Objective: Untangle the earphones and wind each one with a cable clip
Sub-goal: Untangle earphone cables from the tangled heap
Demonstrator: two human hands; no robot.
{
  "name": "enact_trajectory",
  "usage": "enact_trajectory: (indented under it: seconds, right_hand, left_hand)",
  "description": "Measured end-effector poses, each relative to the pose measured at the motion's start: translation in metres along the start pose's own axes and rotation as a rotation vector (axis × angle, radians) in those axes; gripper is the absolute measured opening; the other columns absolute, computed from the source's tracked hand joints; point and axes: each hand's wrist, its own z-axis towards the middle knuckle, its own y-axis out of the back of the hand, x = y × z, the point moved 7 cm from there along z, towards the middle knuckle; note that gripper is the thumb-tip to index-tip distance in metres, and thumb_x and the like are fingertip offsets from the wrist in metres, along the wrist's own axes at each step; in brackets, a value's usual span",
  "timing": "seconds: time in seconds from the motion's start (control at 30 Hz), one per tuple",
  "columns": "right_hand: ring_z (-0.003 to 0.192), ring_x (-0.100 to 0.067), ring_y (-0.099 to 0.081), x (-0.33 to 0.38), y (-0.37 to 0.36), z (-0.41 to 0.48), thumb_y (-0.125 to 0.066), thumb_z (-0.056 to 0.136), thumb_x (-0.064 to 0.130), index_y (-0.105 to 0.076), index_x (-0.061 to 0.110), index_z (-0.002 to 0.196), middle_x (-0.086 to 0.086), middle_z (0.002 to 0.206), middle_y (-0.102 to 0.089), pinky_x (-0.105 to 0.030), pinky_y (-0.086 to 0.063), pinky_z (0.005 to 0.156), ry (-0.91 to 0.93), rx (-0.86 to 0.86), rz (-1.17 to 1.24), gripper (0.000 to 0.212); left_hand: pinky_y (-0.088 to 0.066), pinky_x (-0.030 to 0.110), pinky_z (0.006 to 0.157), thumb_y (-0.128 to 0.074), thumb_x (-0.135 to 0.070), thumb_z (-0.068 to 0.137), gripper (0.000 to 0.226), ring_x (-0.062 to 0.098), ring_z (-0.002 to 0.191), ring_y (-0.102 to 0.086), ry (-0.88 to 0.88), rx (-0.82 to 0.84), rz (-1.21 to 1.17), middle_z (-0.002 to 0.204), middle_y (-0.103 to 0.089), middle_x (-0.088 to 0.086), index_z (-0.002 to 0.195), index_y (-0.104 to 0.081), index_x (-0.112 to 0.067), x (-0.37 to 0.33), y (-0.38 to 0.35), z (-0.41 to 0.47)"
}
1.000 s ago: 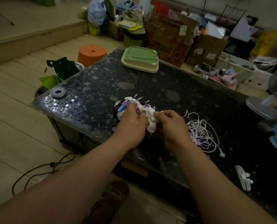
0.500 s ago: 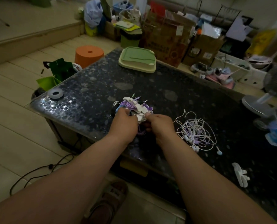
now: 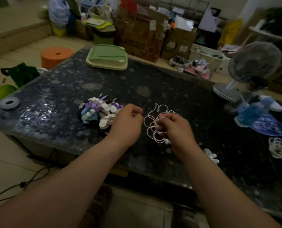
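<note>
A tangle of white earphones (image 3: 153, 129) lies on the dark speckled table (image 3: 54, 99) in front of me. My right hand (image 3: 174, 127) grips the tangle's right side, fingers curled into the cables. Just left of the tangle is my left hand (image 3: 127, 122), its fingers curled and thumb against the index finger; whether it holds anything is hidden. Left of that hand sits a pile of white, purple and blue cable clips (image 3: 100, 112). A single white clip (image 3: 211, 156) lies near the front edge. One wound white earphone (image 3: 279, 147) rests at the far right.
A green lidded box (image 3: 107, 57) stands at the table's back. A grey tape roll (image 3: 9, 102) sits on the left corner. At the right are a small fan (image 3: 252, 68) and a blue bag (image 3: 260, 116). Cardboard boxes and an orange stool (image 3: 56, 55) stand beyond.
Both hands have left the clip pile and moved right. My right hand now grips the earphone tangle, and my left hand sits between the pile and the tangle.
</note>
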Motion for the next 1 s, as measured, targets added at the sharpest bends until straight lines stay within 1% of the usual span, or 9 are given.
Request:
enact_trajectory:
  seconds: [0.13,0.3,0.4,0.5,0.57,0.67,0.77,0.9,1.0]
  right_hand:
    - [0.066,-0.008,-0.068,-0.008,0.068,0.002,-0.064,0.101,0.020,-0.072,0.020,0.094,-0.005,0.086,-0.076,-0.032,-0.055,0.066,0.039,-0.137,-0.150,0.011]
    - [0.069,-0.014,-0.067,-0.018,0.095,0.012,-0.065,0.101,0.023,-0.071,0.023,0.092,-0.001,0.080,-0.074,-0.030,-0.051,0.061,0.080,-0.101,-0.367,0.011]
    - [0.081,-0.013,-0.070,-0.016,0.090,0.018,-0.066,0.100,0.031,-0.069,0.025,0.095,0.006,0.085,-0.072,-0.032,-0.055,0.070,0.116,-0.093,-0.457,0.008]
    - [0.087,-0.001,-0.066,-0.022,0.072,0.026,-0.067,0.095,0.054,-0.063,0.026,0.111,0.014,0.089,-0.071,-0.026,-0.051,0.072,0.107,-0.029,-0.491,0.032]
    - [0.093,-0.006,-0.067,-0.027,0.056,0.034,-0.066,0.088,0.065,-0.061,0.027,0.122,0.012,0.101,-0.070,-0.034,-0.055,0.081,0.133,0.015,-0.578,0.051]
    - [0.079,-0.013,-0.067,-0.022,0.040,0.038,-0.067,0.095,0.047,-0.068,0.025,0.097,0.010,0.087,-0.068,-0.033,-0.054,0.072,0.218,0.046,-0.699,0.022]
    - [0.069,-0.003,-0.067,0.002,0.047,0.035,-0.064,0.102,0.032,-0.073,0.022,0.094,0.008,0.082,-0.072,-0.019,-0.050,0.060,0.227,0.051,-0.407,0.016]
    - [0.068,-0.004,-0.060,0.047,0.079,0.013,-0.058,0.105,0.032,-0.076,0.021,0.093,0.009,0.069,-0.066,-0.023,-0.052,0.066,0.284,-0.021,-0.077,0.024]
    - [0.065,-0.013,-0.055,0.064,0.092,-0.010,-0.051,0.109,0.031,-0.073,0.017,0.097,0.003,0.062,-0.051,-0.029,-0.049,0.067,0.323,0.051,0.057,0.028]
  left_hand:
    - [-0.051,0.033,0.065,-0.057,-0.013,0.100,0.014,0.019,0.076,-0.065,0.000,0.079,0.054,0.089,-0.068,0.003,0.106,-0.068,-0.020,0.000,-0.040,0.003]
    - [-0.055,0.036,0.083,-0.060,-0.019,0.096,0.009,0.021,0.094,-0.064,-0.119,0.284,0.600,0.103,-0.066,-0.003,0.097,-0.068,-0.023,0.015,-0.081,0.009]
    - [-0.053,0.039,0.081,-0.063,-0.026,0.094,0.008,0.023,0.091,-0.062,-0.147,0.346,0.731,0.101,-0.058,0.000,0.089,-0.063,-0.020,0.022,-0.094,0.008]
    - [-0.051,0.038,0.073,-0.059,-0.025,0.093,0.012,0.022,0.083,-0.061,-0.139,0.300,0.737,0.089,-0.061,-0.001,0.083,-0.057,-0.020,0.020,-0.094,0.015]
    - [-0.051,0.037,0.071,-0.059,-0.024,0.092,0.011,0.022,0.082,-0.061,-0.129,0.313,0.761,0.087,-0.063,-0.001,0.082,-0.056,-0.020,0.018,-0.096,0.017]
    - [-0.045,0.034,0.067,-0.059,-0.022,0.092,0.012,0.024,0.083,-0.061,-0.117,0.333,0.757,0.087,-0.063,0.000,0.081,-0.056,-0.019,0.020,-0.098,0.017]
    - [-0.043,0.033,0.065,-0.061,-0.025,0.094,0.013,0.022,0.082,-0.062,-0.056,0.316,0.657,0.086,-0.065,0.001,0.083,-0.058,-0.019,0.021,-0.094,0.018]
    - [-0.045,0.034,0.067,-0.064,-0.027,0.093,0.014,0.021,0.087,-0.062,-0.058,0.075,0.381,0.097,-0.063,0.003,0.097,-0.054,-0.018,0.001,-0.077,0.016]
    - [-0.047,0.018,0.073,-0.072,-0.025,0.090,0.051,0.013,0.112,-0.057,-0.208,0.118,0.192,0.131,-0.054,-0.004,0.135,-0.047,-0.025,-0.023,-0.084,0.005]
